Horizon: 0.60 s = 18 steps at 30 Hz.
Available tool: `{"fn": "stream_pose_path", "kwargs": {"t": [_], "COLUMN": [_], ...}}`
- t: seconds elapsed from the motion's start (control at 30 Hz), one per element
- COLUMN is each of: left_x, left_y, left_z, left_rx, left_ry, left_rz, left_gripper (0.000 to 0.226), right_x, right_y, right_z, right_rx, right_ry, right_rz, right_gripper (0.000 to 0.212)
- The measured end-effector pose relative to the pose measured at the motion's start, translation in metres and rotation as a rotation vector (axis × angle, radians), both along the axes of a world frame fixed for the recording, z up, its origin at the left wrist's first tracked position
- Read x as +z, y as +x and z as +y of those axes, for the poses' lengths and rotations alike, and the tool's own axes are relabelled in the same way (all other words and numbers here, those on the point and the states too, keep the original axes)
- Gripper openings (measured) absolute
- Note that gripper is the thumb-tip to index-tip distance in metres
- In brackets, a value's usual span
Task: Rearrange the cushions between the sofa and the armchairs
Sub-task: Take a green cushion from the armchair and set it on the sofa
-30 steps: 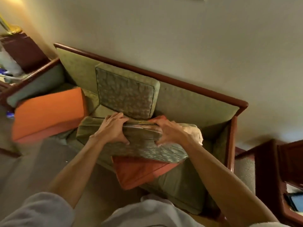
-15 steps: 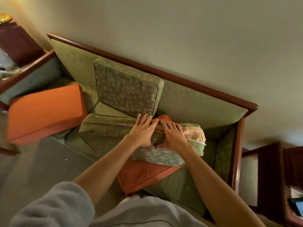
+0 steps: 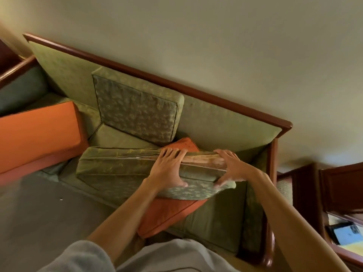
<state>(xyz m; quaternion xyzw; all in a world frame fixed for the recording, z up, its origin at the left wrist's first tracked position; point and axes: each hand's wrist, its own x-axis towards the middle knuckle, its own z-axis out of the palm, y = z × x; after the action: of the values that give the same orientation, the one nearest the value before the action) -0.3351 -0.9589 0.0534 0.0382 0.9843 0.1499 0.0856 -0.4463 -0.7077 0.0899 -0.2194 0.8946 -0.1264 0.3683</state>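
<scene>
A green patterned cushion (image 3: 117,169) lies flat across the sofa seat (image 3: 212,218), on top of a small orange cushion (image 3: 167,214) that sticks out below and behind it. My left hand (image 3: 169,167) grips its near edge around the middle, thumb underneath. My right hand (image 3: 229,165) clamps its right end, where the cover looks open and pale filling shows. A second green patterned cushion (image 3: 135,112) leans upright against the sofa back. A large orange cushion (image 3: 39,134) rests at the sofa's left end.
The sofa has a dark wooden frame (image 3: 176,83) and stands against a plain wall. A wooden side table (image 3: 337,193) with a blue object (image 3: 347,232) stands to the right. Grey carpet (image 3: 39,222) lies in front. A wooden armrest and grey-green padding (image 3: 19,89) show at far left.
Both hands have slid right along the green cushion's edge and spread apart again; the right hand now holds the cushion's right end. The view has shifted and closed in.
</scene>
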Motion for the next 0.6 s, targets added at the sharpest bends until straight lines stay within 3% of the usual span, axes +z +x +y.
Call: {"fn": "stream_pose_path", "kwargs": {"t": [0.17, 0.33, 0.4, 0.5, 0.6], "left_x": [0.005, 0.008, 0.014, 0.023, 0.02], "left_y": [-0.007, -0.014, -0.023, -0.04, -0.05], "left_z": [0.008, 0.02, 0.031, 0.081, 0.158], "left_rx": [0.061, 0.103, 0.111, 0.045, -0.036], "left_ry": [-0.031, -0.096, -0.182, -0.269, -0.254], "left_rz": [-0.041, -0.103, -0.185, -0.244, -0.172], "left_gripper": [0.125, 0.128, 0.132, 0.139, 0.138], "right_x": [-0.017, -0.046, -0.052, -0.054, -0.065], "right_y": [-0.016, 0.002, 0.006, 0.004, 0.003], "right_z": [0.021, 0.04, 0.045, 0.048, 0.047], "right_rx": [0.023, 0.098, 0.052, 0.022, 0.088], "right_ry": [-0.074, -0.16, -0.242, -0.317, -0.297], "right_rz": [-0.066, 0.204, 0.206, 0.201, 0.191], "right_gripper": [0.152, 0.151, 0.146, 0.137, 0.131]}}
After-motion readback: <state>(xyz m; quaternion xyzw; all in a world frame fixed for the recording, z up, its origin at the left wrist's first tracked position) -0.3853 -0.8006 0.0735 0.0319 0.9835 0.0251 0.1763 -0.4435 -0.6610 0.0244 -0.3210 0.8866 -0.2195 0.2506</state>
